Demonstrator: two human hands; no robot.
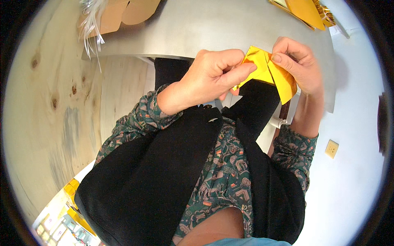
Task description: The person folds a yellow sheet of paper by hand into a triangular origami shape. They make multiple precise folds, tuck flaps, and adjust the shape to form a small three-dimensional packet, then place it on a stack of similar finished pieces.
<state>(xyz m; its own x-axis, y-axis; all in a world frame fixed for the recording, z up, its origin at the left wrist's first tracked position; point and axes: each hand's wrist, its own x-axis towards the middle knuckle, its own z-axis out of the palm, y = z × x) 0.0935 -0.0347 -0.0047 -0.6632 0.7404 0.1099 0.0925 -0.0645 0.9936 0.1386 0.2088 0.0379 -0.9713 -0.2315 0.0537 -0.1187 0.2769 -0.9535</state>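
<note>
A folded piece of shiny yellow paper (282,80) is held up between my two hands, above my lap at the table's near edge. My left hand (213,74) is closed, pinching the paper's left part between thumb and fingers. At its upper right, my right hand (301,65) grips the paper with the thumb pressed on its face. Creases run through the paper's middle, and one pointed flap hangs down at the right. The fingers behind the paper are partly hidden.
Ahead lies a grey table (205,30). Brown cardboard (117,16) and silvery strips (92,22) lie at its far left, a stack of yellow-gold sheets (305,12) at its far right. A wooden panel (53,90) stands left; a white wall with an outlet (331,149) is right.
</note>
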